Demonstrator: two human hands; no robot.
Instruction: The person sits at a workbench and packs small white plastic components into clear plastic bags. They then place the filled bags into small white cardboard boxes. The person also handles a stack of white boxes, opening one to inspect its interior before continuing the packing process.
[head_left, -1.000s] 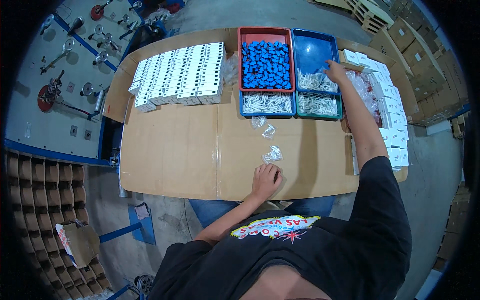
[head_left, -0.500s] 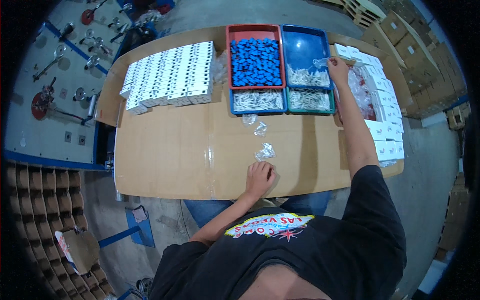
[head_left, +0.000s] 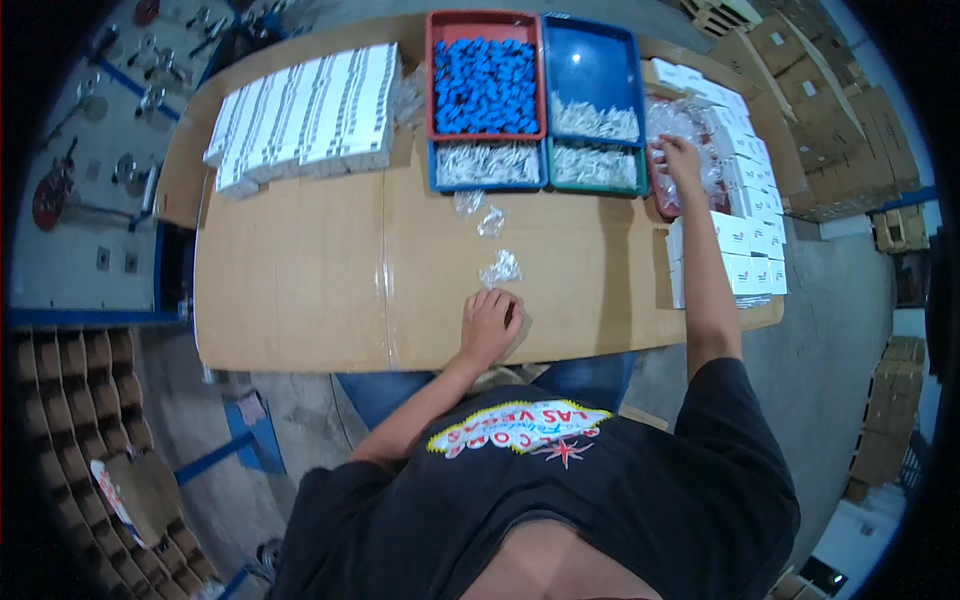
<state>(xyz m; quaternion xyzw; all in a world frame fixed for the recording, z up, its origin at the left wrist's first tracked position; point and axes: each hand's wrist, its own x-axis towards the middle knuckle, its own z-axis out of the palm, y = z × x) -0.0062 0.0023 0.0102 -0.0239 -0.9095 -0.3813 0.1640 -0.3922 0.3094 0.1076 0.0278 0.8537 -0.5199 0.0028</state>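
Note:
My right hand (head_left: 677, 165) is over the red tray (head_left: 664, 203) of clear plastic bags (head_left: 690, 122), at the right of the table. Its fingers are bent and closed; whatever they pinch blends into the clear plastic. My left hand (head_left: 490, 325) rests on the cardboard near the front edge, fingers curled under, so its grasp is hidden. Just beyond it lies a small clear bag (head_left: 500, 268), with a second clear bag (head_left: 490, 220) and a third bag (head_left: 468, 202) farther off, below the trays.
At the middle back, a red tray (head_left: 431, 85) holds blue pieces; a blue tray (head_left: 590, 70), another blue tray (head_left: 545, 178) and a green tray (head_left: 600, 190) hold small white pieces. White boxes (head_left: 300, 120) line the left; more white boxes (head_left: 750, 235) stand at right.
My right hand has come from the upper blue tray's right edge, where clear plastic showed by its fingers, nearer and right to the bags. The view has shifted; my left hand stays by the small bag.

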